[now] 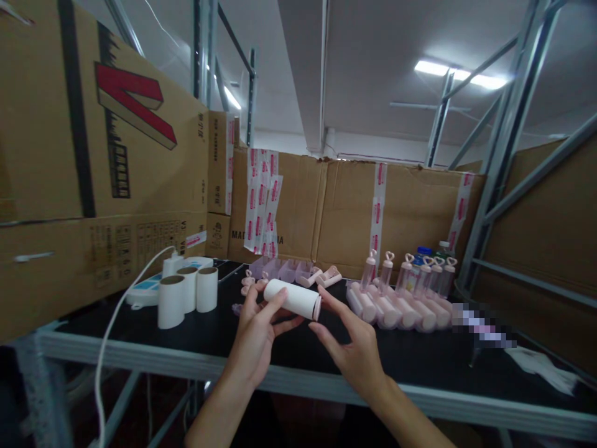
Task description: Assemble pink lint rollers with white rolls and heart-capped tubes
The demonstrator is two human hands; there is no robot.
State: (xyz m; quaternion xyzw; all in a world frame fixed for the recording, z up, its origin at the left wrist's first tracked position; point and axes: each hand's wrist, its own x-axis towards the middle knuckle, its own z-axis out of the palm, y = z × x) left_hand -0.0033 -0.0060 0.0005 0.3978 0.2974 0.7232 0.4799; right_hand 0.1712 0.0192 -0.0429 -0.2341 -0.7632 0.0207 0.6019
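Held sideways above the black table (224, 339), a white roll (293, 298) sits in the left hand (259, 333), fingers curled under it and thumb on top. Right hand (352, 348) touches the roll's pink end with spread fingers; whether it grips is hard to tell. Three white tubes (186, 295) stand upright to the left, beside a power strip (144, 292) partly hidden behind them. Pink finished rollers (401, 308) lie in a row to the right, more standing behind. A blurred patch (482, 323) hides something past them. Cardboard boxes (93, 155) wall the bench.
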